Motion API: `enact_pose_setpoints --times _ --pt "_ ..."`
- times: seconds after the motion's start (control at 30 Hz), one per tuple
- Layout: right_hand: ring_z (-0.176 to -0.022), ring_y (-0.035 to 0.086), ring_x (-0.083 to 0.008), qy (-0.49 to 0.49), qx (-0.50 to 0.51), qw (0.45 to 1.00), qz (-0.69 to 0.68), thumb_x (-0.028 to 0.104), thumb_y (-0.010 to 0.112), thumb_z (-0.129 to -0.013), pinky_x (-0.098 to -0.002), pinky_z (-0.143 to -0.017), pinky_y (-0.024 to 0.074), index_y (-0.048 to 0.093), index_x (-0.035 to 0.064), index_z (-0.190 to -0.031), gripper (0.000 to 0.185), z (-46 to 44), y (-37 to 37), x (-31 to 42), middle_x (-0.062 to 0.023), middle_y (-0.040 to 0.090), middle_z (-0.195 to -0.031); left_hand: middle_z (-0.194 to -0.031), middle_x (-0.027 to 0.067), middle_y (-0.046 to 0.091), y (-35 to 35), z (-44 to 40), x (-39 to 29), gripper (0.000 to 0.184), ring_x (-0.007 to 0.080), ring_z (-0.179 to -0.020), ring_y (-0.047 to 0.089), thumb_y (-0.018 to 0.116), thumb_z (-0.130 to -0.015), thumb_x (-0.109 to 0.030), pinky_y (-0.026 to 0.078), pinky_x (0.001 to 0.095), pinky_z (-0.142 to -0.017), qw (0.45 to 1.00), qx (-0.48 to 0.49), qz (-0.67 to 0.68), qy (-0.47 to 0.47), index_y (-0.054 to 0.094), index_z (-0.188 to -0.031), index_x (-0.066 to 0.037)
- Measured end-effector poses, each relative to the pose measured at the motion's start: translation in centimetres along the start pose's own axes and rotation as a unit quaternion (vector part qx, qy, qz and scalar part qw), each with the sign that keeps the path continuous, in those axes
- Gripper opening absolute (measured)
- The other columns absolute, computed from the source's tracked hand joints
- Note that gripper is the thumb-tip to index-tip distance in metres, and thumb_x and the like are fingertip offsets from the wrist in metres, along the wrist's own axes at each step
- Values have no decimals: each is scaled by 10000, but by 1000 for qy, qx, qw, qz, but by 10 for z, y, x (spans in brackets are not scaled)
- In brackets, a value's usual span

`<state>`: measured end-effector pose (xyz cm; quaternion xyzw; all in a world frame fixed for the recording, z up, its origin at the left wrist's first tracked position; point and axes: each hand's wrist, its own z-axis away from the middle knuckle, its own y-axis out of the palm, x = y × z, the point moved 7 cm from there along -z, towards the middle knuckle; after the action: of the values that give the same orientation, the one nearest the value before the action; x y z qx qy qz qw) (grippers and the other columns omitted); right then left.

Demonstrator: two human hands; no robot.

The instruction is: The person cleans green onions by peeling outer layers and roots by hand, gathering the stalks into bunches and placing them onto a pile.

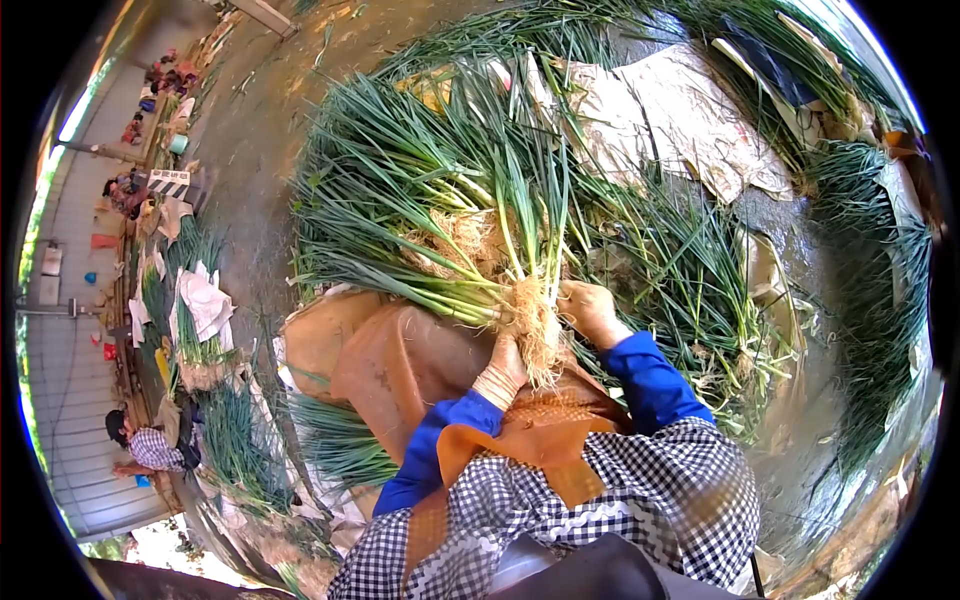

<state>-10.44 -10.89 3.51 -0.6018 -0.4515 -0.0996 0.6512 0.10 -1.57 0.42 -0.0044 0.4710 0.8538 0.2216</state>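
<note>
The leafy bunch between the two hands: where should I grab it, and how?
Probably around the bunch's pale stalks beside the stringy roots, from the near side: it narrows there, while the green leaves spread wide and look floppy.

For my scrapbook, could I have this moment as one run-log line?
left hand: at pale roots | right hand: beside roots | green leaves: fanned away from person

On the left side a person (155, 448) in checkered clothes and dark cap sits near a corrugated wall (85, 400), and above, some perhaps bagged red items (172, 78) lie beside a green container (178, 144).
</note>
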Motion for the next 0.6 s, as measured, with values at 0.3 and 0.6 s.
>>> enact_pose_setpoints --times 0.3,0.6 --pt "-610 579 -149 298 110 945 76 300 500 -885 -295 -529 464 630 50 -822 289 92 -123 -98 -53 613 -694 -855 118 519 14 3 -26 401 173 -623 476 601 -792 -244 413 288 -492 996 59 68 -12 485 -1110 -27" --pt "-783 610 -259 182 73 942 -273 401 522 -861 -356 -713 465 585 -6 -990 432 -22 42 -2 -189 627 -864 -745 93 492 22 5 -31 322 157 -494 425 472 -887 -302 376 273 -412 996 56 63 21 500 -1061 -32"
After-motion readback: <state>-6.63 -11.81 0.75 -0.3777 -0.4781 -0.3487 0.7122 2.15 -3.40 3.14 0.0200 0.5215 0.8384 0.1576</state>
